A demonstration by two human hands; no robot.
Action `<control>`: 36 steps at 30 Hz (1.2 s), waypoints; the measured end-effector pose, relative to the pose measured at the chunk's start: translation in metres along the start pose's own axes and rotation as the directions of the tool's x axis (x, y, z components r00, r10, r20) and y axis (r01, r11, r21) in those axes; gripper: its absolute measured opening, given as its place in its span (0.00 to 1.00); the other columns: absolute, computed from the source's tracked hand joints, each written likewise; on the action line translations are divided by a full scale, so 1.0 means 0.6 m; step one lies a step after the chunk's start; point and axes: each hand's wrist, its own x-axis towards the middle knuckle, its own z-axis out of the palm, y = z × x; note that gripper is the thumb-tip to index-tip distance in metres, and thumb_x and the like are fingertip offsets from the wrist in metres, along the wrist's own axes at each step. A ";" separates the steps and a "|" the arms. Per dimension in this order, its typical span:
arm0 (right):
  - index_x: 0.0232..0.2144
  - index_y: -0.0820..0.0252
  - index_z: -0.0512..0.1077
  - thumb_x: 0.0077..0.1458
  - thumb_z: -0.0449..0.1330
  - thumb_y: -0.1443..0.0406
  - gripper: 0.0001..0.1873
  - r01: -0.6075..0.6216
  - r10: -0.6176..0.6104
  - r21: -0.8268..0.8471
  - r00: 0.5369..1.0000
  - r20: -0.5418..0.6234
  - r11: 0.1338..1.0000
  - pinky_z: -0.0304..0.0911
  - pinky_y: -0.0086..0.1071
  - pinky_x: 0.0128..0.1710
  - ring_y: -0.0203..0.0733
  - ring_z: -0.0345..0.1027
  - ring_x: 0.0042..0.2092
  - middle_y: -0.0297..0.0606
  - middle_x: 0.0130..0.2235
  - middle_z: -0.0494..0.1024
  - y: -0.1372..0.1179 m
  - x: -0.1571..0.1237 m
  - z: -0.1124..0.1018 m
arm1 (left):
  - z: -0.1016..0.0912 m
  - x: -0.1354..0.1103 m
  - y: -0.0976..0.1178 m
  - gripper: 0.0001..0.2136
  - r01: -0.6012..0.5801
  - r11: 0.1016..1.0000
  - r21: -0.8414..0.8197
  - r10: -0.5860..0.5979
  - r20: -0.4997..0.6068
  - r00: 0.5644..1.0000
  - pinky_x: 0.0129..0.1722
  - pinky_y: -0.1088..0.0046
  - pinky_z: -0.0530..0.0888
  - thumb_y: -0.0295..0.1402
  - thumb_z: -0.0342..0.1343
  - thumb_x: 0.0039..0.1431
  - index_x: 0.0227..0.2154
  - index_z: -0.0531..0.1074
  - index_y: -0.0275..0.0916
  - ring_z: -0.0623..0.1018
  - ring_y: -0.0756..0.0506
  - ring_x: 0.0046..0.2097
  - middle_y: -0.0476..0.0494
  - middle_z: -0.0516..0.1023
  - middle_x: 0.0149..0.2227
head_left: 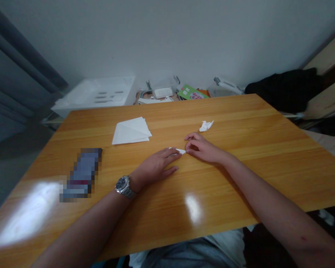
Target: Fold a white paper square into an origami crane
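My left hand (156,165), with a silver watch (124,186) on its wrist, lies flat on the wooden table (240,167), fingers stretched over a small folded white paper piece (181,150). My right hand (202,148) meets it from the right, fingers curled and pinching the paper's right tip. Most of the paper is hidden under the two hands. A small folded white paper figure (206,125) lies just beyond my right hand. A stack of white paper sheets (131,131) rests farther left.
A blurred-out dark rectangular object (82,174) lies at the table's left. Beyond the far edge stand a white plastic bin (96,95), a green booklet (192,92), clear containers (162,91) and dark cloth (284,89) at right. Wall behind.
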 end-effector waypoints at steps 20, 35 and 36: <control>0.36 0.57 0.73 0.62 0.63 0.63 0.04 -0.048 0.045 -0.018 0.990 -0.130 0.999 0.62 0.45 0.58 0.49 0.66 0.54 0.44 0.49 0.69 -0.013 0.005 0.017 | 0.004 0.004 0.002 0.21 -0.013 0.999 0.030 0.013 -0.009 1.000 0.68 0.57 0.66 0.37 0.49 0.72 0.64 0.65 0.40 0.68 0.40 0.66 0.38 0.67 0.65; 0.38 0.57 0.73 0.65 0.60 0.62 0.06 -0.029 0.025 -0.027 0.990 -0.138 0.999 0.63 0.47 0.58 0.50 0.66 0.55 0.45 0.50 0.70 -0.009 0.002 0.019 | -0.003 0.008 0.010 0.18 -0.013 1.000 0.022 0.013 -0.031 0.999 0.66 0.59 0.70 0.30 0.46 0.72 0.61 0.68 0.40 0.70 0.41 0.65 0.39 0.70 0.63; 0.38 0.57 0.73 0.65 0.61 0.61 0.06 -0.026 0.021 -0.037 0.989 -0.143 0.999 0.63 0.47 0.58 0.50 0.65 0.55 0.46 0.50 0.69 -0.009 0.002 0.020 | -0.002 0.008 0.010 0.18 -0.017 1.000 0.021 0.018 -0.032 0.999 0.66 0.59 0.69 0.29 0.46 0.72 0.62 0.68 0.40 0.70 0.41 0.65 0.39 0.70 0.63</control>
